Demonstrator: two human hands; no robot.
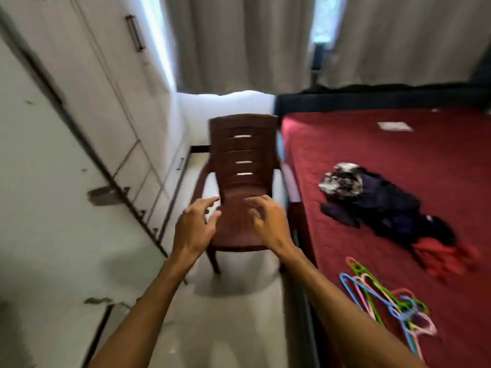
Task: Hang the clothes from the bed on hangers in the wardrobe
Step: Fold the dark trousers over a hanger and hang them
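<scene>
A pile of clothes (382, 205) lies on the dark red bed (398, 144) at the right: dark garments, a black-and-white patterned one and a red one at its near end. Several coloured plastic hangers (385, 301) are heaped on the bed's near edge. The white wardrobe (87, 83) runs along the left wall with its doors closed. My left hand (196, 227) and my right hand (268, 221) reach forward side by side, fingers loosely spread, holding nothing. Both hover in front of a brown chair, left of the bed.
A brown plastic chair (244, 160) stands in the narrow aisle between wardrobe and bed. Grey curtains (239, 43) hang along the far wall. A small white paper (394, 126) lies far back on the bed. The view is blurred by motion.
</scene>
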